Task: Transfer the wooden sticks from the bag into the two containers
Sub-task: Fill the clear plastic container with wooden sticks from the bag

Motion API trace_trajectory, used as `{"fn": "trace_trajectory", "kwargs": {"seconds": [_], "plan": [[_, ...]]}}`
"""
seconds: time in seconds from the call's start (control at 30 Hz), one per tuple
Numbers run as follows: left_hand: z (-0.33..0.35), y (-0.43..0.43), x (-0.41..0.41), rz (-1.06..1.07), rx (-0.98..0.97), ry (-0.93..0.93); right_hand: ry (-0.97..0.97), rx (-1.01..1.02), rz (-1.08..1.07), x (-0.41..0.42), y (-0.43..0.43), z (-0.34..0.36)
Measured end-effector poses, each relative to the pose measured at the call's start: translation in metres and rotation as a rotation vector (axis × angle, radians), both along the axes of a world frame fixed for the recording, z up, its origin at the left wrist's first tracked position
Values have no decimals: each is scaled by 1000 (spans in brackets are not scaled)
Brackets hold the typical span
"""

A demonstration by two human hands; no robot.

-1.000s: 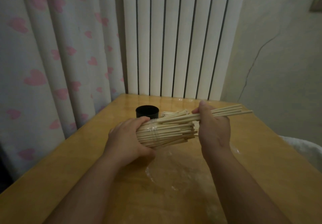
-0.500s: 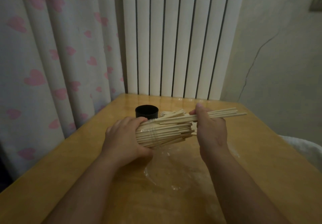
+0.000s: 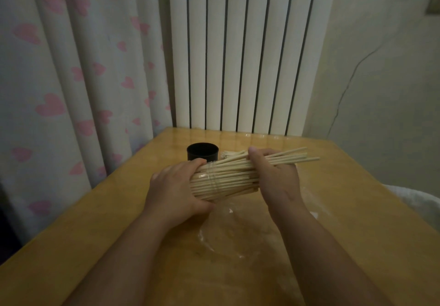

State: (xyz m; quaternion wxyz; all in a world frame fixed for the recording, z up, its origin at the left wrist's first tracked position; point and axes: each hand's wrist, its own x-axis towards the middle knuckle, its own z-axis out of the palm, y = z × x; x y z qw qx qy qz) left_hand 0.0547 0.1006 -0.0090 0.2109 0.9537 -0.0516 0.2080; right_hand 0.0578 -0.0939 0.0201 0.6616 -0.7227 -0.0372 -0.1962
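a heart-print curtain (image 3: 71, 67) and a white ribbed radiator (image 3: 238, 67) stand behind a wooden table (image 3: 119, 222). a clear plastic bag (image 3: 228, 234) trails on the tabletop below the hands (its upper part looks wrapped round the sticks). the bundle of wooden sticks (image 3: 228, 179) is held sideways above the table, the left hand (image 3: 173, 191) curled round its left end. the right hand (image 3: 273, 177) grasps a few upper sticks that jut rightward. a black container (image 3: 202, 152) sits just behind.

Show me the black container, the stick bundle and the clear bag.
black container (image 3: 202, 156): head view, front wall.
stick bundle (image 3: 226, 183): head view, middle of the sticks.
clear bag (image 3: 228, 234): head view, loose plastic below the bundle.
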Motion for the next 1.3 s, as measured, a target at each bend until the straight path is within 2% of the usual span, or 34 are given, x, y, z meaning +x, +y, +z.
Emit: {"fn": "trace_trajectory", "kwargs": {"seconds": [0.13,0.23,0.43,0.53,0.63,0.67,0.8,0.93,1.1,1.17,1.3], "plan": [[1,-1,0,-16,-9,9,-73,119,18,-4,-3,2],[0,-1,-1,-27,-1,13,-30,341,8,-9,-4,8],[2,0,0,-20,-27,9,59,209,69,-5,2,2],[2,0,0,-27,-30,13,-46,327,-33,-4,-3,3],[3,0,-1,-31,-36,19,-61,458,-178,-4,-7,9],[3,0,-2,-33,-37,21,-38,420,-176,-2,-7,7],[2,0,-1,-28,-19,21,-5,-6,-74,-1,6,-4],[4,1,-2,-22,-40,23,-36,53,-128,-2,5,-1],[3,0,-2,-26,-42,14,-10,-202,-29,-3,10,-9],[2,0,-2,-26,-47,13,-11,-232,-30,-2,10,-9],[3,-1,-1,-17,-82,8,-61,-113,-47,-5,5,-5]]}}
